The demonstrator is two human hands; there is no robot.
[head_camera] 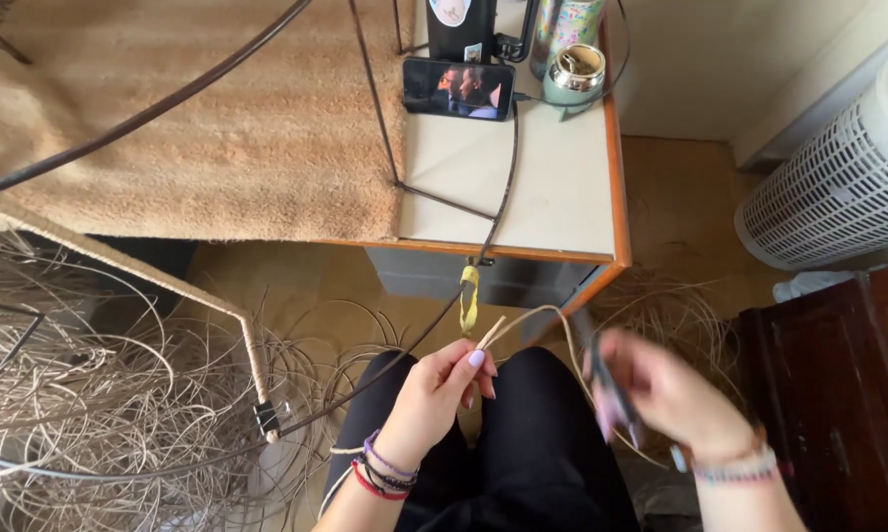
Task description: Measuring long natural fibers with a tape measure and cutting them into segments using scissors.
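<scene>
Pinching a pale cane strand (523, 320), the left hand (439, 389) keeps its fingers closed beside the dark metal rod (404, 350); right hand (660, 389), blurred, grips dark scissors (606, 379). Rod mostly bare; wrapping seemingly barely begun.

Beige carpet piece (217, 128) on the white surface (552, 187), phone (459, 89) lying sideways with lit screen, metal cup (574, 74) beside it, white slatted basket (838, 177), dark wooden cabinet (838, 394)

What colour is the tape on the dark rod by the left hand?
Yellow tape, just above the left hand; head view.
</scene>
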